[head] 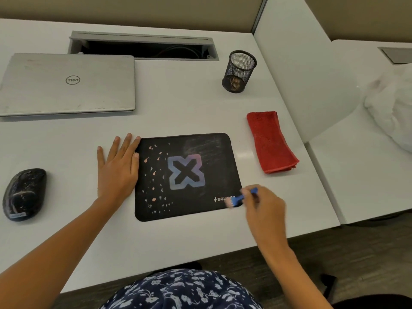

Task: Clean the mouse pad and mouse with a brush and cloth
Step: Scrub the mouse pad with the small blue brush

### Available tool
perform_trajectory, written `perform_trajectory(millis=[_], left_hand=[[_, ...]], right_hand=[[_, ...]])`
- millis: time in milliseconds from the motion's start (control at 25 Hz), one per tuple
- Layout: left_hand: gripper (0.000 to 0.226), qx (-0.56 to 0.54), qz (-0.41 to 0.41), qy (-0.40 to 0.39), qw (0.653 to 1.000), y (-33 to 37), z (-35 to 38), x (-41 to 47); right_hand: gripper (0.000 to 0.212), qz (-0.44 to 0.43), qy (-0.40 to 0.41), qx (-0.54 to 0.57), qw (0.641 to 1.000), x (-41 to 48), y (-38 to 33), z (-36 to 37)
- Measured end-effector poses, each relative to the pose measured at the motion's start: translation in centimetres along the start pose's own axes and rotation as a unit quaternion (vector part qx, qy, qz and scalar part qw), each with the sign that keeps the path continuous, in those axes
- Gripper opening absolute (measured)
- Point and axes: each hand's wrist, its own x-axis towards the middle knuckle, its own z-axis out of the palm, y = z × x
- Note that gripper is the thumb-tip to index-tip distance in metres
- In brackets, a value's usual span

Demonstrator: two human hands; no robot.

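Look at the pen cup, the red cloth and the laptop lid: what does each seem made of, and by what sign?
Pen cup: black wire mesh, probably metal; light shows through its wall.
Red cloth: soft fabric, perhaps microfibre; fuzzy nap, folded layers.
Laptop lid: matte silver, metal or painted plastic, cannot tell which; scuffed surface.

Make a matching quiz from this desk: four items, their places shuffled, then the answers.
1 black computer mouse
2 folded red cloth
3 black mesh pen cup
4 small blue brush

A held by the right hand over the black mouse pad's corner
B left of the left hand
C right of the mouse pad
D farthest back, beyond the cloth

Pairs: 1-B, 2-C, 3-D, 4-A
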Motion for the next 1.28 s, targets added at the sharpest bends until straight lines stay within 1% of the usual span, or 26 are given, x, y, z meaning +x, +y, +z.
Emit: perform_trajectory(millis=[40,80,120,160,240,280,320,440,480,520,640,680,720,760,840,880,920,960,1000,1040,1080,1120,1160,1200,1240,1280], left_hand=[[0.052,0.000,0.000,0.002,1.000,0.0,0.0,0.0],[0.053,0.000,0.001,0.003,1.000,0.1,0.0,0.0],[0.053,0.000,0.002,0.004,1.000,0.1,0.0,0.0],[0.053,0.000,0.003,0.004,1.000,0.1,0.0,0.0],[0.054,-0.002,0.003,0.004,1.000,0.1,0.0,0.0],[0.054,-0.002,0.002,0.004,1.000,0.1,0.0,0.0],[0.054,-0.002,0.001,0.004,1.000,0.0,0.0,0.0],[0.054,-0.001,-0.002,0.004,1.000,0.1,0.0,0.0],[0.054,0.000,-0.002,0.004,1.000,0.1,0.1,0.0],[0.054,0.001,-0.001,0.004,1.000,0.1,0.1,0.0],[0.053,0.001,0.000,0.002,1.000,-0.1,0.1,0.0],[0.053,0.001,0.000,0.001,1.000,-0.1,0.1,0.0],[0.053,0.000,0.000,0.000,1.000,-0.1,0.1,0.0],[0.053,0.000,0.000,0.000,1.000,-0.2,0.1,0.0],[0.053,-0.001,-0.002,0.001,1.000,-0.1,0.1,0.0],[0.053,0.000,-0.002,0.002,1.000,-0.1,0.1,0.0],[0.053,0.000,-0.001,0.003,1.000,-0.1,0.1,-0.1],[0.053,0.002,-0.001,0.003,1.000,-0.1,0.1,-0.1],[0.052,0.004,-0.001,0.003,1.000,-0.1,0.1,-0.1],[0.052,0.004,0.000,0.002,1.000,-0.1,0.1,0.0],[0.052,0.004,0.000,0.002,1.000,-0.2,0.1,0.0],[0.052,0.003,0.001,0.001,1.000,-0.2,0.1,0.0],[0.053,0.003,0.002,0.001,1.000,-0.2,0.2,0.0],[0.053,0.003,0.001,0.002,1.000,-0.2,0.1,0.0],[0.053,0.003,0.001,0.002,1.000,-0.2,0.2,0.0],[0.053,0.004,0.001,0.003,1.000,-0.2,0.2,0.0]], right_hand=[[0.009,0.001,0.065,-0.034,0.997,-0.1,0.9,-1.0],[0.011,-0.006,0.110,-0.045,0.993,-0.4,1.2,-1.7],[0.012,-0.018,0.118,-0.035,0.992,-0.7,1.1,-1.8],[0.011,-0.032,0.090,-0.001,0.995,-1.2,0.6,-1.5],[0.011,-0.049,-0.006,0.070,0.996,-2.5,-0.4,-0.1],[0.012,-0.051,-0.022,0.078,0.995,-3.1,-0.3,0.3],[0.012,-0.042,-0.004,0.062,0.997,-3.2,0.2,0.3],[0.014,-0.021,0.133,-0.026,0.991,-2.2,2.3,-1.2],[0.014,-0.029,0.147,-0.024,0.988,-1.9,2.3,-1.4],[0.014,-0.044,0.131,-0.003,0.990,-1.8,1.7,-1.1],[0.014,-0.077,-0.017,0.112,0.991,-2.0,-1.8,2.1],[0.016,-0.088,-0.045,0.111,0.989,-2.1,-2.3,3.1],[0.016,-0.099,-0.041,0.071,0.992,-2.0,-2.3,3.5],[0.013,-0.108,0.001,-0.010,0.994,-1.5,-1.9,3.4],[0.007,-0.103,0.124,-0.182,0.970,-0.4,-0.1,2.2],[0.007,-0.095,0.161,-0.209,0.960,-0.2,0.4,1.6],[0.009,-0.098,0.165,-0.197,0.961,-0.4,0.2,1.4],[0.015,-0.106,0.129,-0.149,0.975,-0.6,-0.4,1.8],[0.022,-0.109,0.063,-0.073,0.989,-1.0,-1.5,2.5],[0.028,-0.096,-0.012,0.005,0.995,-1.6,-2.6,3.4],[0.030,-0.082,-0.059,0.051,0.994,-1.9,-3.1,4.1],[0.027,-0.064,-0.064,0.059,0.994,-1.7,-3.0,4.2],[0.023,-0.037,-0.030,0.030,0.998,-1.1,-2.4,3.9],[0.020,-0.008,0.034,-0.027,0.999,-0.1,-1.4,3.1],[0.016,0.013,0.109,-0.100,0.989,0.8,-0.1,1.9],[0.014,0.017,0.172,-0.146,0.974,1.5,0.8,0.7]])
